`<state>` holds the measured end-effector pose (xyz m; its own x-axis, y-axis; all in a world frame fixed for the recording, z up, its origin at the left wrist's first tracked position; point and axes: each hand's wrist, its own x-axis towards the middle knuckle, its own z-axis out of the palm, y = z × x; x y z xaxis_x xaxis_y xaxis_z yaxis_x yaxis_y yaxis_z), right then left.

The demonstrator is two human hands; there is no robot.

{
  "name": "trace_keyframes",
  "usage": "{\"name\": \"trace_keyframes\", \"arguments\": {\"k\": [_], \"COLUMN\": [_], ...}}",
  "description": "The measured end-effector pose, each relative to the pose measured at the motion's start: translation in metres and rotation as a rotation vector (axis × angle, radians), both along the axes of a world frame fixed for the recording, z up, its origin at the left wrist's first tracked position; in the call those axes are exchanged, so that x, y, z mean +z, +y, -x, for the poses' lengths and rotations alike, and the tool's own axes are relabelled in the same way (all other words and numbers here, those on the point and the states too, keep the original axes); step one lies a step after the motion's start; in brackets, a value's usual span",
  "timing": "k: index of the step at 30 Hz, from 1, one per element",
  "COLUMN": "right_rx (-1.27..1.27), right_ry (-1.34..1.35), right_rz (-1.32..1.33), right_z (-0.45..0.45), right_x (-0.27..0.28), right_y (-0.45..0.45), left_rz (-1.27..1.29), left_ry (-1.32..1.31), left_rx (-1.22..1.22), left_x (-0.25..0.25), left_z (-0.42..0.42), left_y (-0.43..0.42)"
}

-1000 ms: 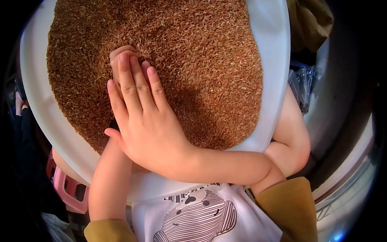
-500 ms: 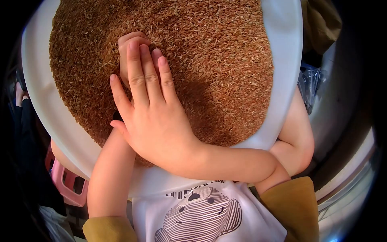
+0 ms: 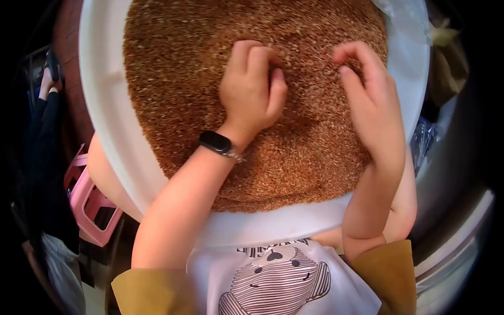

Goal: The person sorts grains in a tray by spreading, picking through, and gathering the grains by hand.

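Head camera, 1 view. 2 bare hands in sight, well apart from each other.

Left hand (image 3: 251, 89): at the middle of the reddish-brown grain (image 3: 299, 178), back of the hand towards me. Fingers bent under, thumb alongside. Fingertips partly hidden, so I cannot tell whether they are closed on any grain. Dark wristband (image 3: 215, 142) on this wrist, thin bracelet (image 3: 236, 155) just beside it.

Right hand (image 3: 377, 100): over the right margin of the grain. I read thumb and forefinger as curved towards each other, tips near but apart, a small gap between them. Nothing that I can make out in the grip.

Grain: spread in a broad layer across the white tray (image 3: 118, 136), slightly blurred in my feed. Pale tray surface shows at the left, right and near sides. Translucent plastic (image 3: 404, 16) lies at the tray's upper right edge.

Surroundings: I see the wearer's white shirt (image 3: 283, 286), striped animal print, at the near side; mustard sleeves (image 3: 386, 273) on 2 arms. Pink stool (image 3: 79, 205) to the left. Further left, another person's dark trouser leg (image 3: 39, 136) and shoe (image 3: 54, 65). Brown bag-like item (image 3: 446, 68) beyond the tray, right side.
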<state>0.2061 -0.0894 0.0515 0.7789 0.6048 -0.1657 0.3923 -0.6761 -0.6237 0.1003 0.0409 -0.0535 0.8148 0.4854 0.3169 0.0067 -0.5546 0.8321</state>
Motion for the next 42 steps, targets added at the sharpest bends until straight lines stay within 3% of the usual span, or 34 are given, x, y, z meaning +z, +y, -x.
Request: {"name": "trace_keyframes", "arguments": {"k": [7,17,21,24,29,32,35,38,42], "right_rx": [-0.025,0.15,0.125,0.122,0.139,0.129,0.116,0.121,0.108], "right_ry": [0.121,-0.105,-0.019,0.021,-0.012,-0.013,-0.009,-0.004,0.053], "right_rz": [0.098,0.239,0.193,0.13,0.118,0.108,0.113,0.129,0.088], "right_z": [-0.024,-0.016,-0.023,-0.027,-0.026,-0.028,-0.027,-0.028,-0.03], "right_x": [0.001,-0.006,-0.009,-0.009,-0.01,-0.01,-0.01,-0.009,-0.008], "right_y": [-0.025,-0.014,-0.018,-0.025,-0.025,-0.026,-0.024,-0.026,-0.031], "left_rz": [-0.004,-0.021,-0.195,-0.331,-0.606,-0.639,-0.413,-0.634,-0.643], "left_ry": [0.032,0.142,0.444,0.412,0.632,0.702,0.72,0.8,0.708], "left_rx": [0.039,0.009,-0.081,-0.166,-0.47,-0.452,-0.198,0.188,0.362], "left_x": [0.002,0.008,0.027,0.041,0.073,0.097,0.108,0.093,0.05], "left_z": [0.0,-0.001,-0.006,-0.006,0.01,0.014,0.026,0.037,0.011], "left_y": [-0.002,-0.007,-0.025,-0.035,-0.036,-0.022,0.006,0.042,0.057]}}
